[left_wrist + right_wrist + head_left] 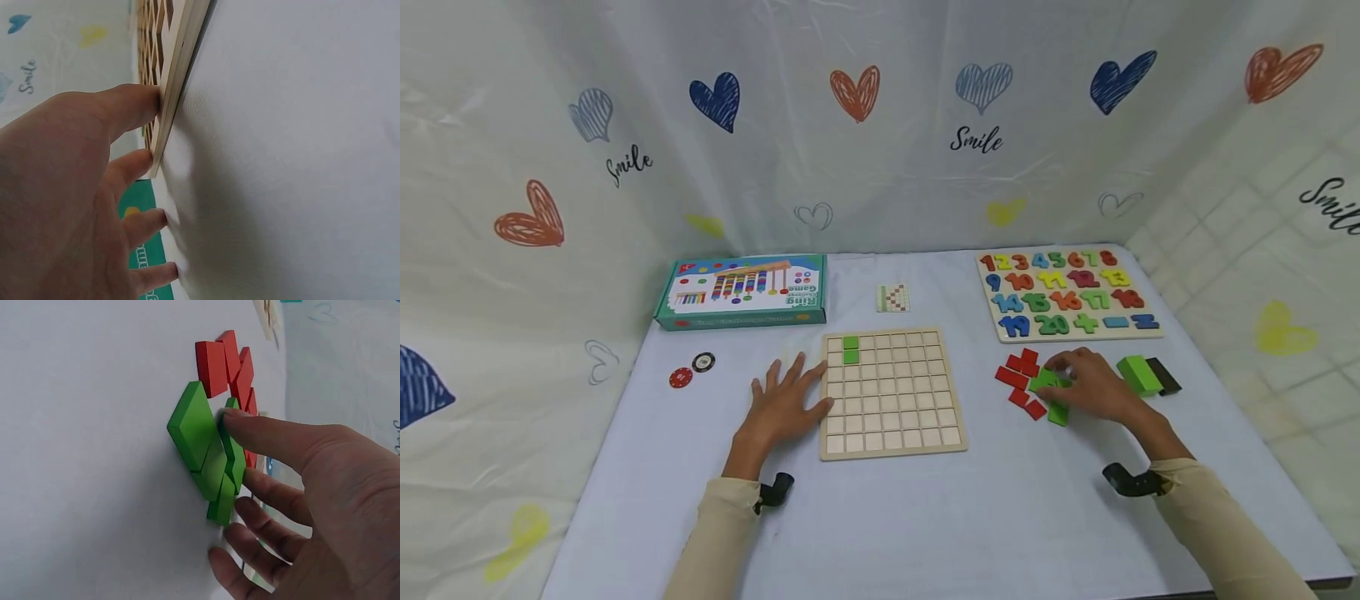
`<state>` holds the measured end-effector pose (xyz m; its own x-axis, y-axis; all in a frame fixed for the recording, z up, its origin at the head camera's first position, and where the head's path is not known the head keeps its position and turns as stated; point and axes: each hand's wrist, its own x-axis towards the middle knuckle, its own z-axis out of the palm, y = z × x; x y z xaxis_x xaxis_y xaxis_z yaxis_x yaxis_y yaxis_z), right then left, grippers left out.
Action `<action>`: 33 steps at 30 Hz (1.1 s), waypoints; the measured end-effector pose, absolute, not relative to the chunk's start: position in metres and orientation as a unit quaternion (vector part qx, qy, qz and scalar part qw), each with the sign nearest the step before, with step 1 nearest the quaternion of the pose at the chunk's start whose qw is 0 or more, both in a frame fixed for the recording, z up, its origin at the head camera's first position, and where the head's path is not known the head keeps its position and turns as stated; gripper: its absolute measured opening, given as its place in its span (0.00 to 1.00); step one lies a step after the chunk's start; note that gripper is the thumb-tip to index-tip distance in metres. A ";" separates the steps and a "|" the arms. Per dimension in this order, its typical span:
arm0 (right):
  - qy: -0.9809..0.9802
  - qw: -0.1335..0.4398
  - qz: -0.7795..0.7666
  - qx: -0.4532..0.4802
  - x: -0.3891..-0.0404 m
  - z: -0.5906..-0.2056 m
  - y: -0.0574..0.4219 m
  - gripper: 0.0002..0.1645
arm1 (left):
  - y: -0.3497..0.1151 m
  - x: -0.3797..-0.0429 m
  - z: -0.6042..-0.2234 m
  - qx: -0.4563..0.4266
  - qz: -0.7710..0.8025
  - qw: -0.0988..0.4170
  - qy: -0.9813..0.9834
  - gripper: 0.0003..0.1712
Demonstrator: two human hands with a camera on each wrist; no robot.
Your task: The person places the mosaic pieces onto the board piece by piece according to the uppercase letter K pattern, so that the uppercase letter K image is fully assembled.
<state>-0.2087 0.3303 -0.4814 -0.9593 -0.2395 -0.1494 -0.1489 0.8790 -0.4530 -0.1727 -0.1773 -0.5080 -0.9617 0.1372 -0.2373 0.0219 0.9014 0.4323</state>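
Note:
A wooden grid board [892, 392] lies flat in the middle of the white table, with two green squares [851, 350] in its upper left cells. My left hand [782, 404] rests at its left edge, fingers spread. In the left wrist view, thumb and index fingertip touch the board's side [181, 69]. Over to the right, my right hand [1090, 383] pinches a green tile [234, 450] between thumb and index finger. Other green tiles [192, 428] lie right beside it. Red tiles [1012, 377] are scattered just left of these fingers.
Behind the board lies a small patterned card [892, 298]. A green game box [741, 292] stands back left, a number puzzle board [1067, 296] back right. Two round chips, one red [681, 377], lie at left. A green block [1138, 376] and a dark piece [1165, 377] are far right.

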 end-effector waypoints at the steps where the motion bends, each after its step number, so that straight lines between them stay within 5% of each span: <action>1: 0.963 0.104 -0.228 -0.100 -0.209 -0.481 0.331 0.37 | -0.177 -0.172 -0.508 0.041 0.218 0.131 0.966 0.43; 17: 0.956 0.091 -0.267 -0.078 -0.209 -0.488 0.333 0.34 | -0.176 -0.170 -0.502 0.040 0.218 0.128 0.967 0.42; 24: 0.960 -0.007 -0.274 -0.061 -0.204 -0.489 0.327 0.16 | -0.175 -0.170 -0.504 0.041 0.219 0.119 0.967 0.42; 28: 0.951 -0.070 -0.291 -0.079 -0.208 -0.482 0.314 0.14 | -0.174 -0.170 -0.505 0.039 0.219 0.118 0.968 0.42; 33: 0.931 -0.084 -0.333 -0.120 -0.221 -0.479 0.267 0.14 | -0.173 -0.169 -0.505 0.034 0.216 0.116 0.969 0.42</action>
<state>-0.2206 0.2666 -0.4787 -0.9570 -0.1673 0.2368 -0.2796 0.7488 -0.6010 -0.1693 -0.1735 -0.5049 -0.9709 0.1164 -0.2095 0.0164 0.9044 0.4264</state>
